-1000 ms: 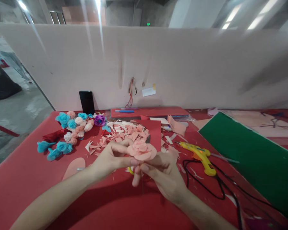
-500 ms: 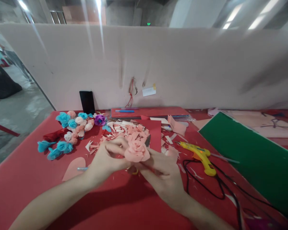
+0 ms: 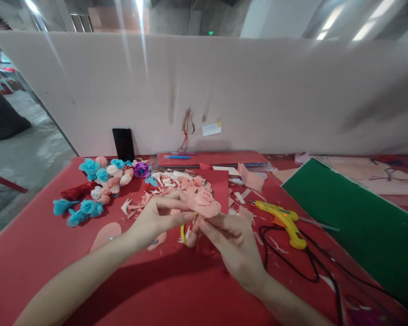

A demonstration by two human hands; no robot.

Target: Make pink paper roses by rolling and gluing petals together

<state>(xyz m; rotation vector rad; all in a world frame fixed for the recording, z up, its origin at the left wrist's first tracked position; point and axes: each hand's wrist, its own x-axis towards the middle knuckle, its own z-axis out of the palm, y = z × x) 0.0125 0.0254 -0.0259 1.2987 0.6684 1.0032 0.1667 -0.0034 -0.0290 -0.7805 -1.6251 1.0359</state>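
A pink paper rose (image 3: 204,202) is held up above the red table (image 3: 37,253) between both hands. My left hand (image 3: 158,216) pinches its left edge with thumb and fingers. My right hand (image 3: 229,237) grips it from below, fingers closed round its base. Under the hands lies a yellow-handled tool (image 3: 182,233), mostly hidden. A heap of pink and white paper scraps (image 3: 172,185) lies just behind the rose.
Finished blue, pink, white and purple paper flowers (image 3: 100,183) are piled at the left. A yellow glue gun (image 3: 285,219) with a black cord (image 3: 309,267) lies to the right, beside a green sheet (image 3: 353,222). A black phone (image 3: 123,144) leans on the wall.
The rose has tilted and shifted slightly right and up. My left hand's fingers moved from over the petals to the rose's left edge; a pink scrap now lies under the left hand.
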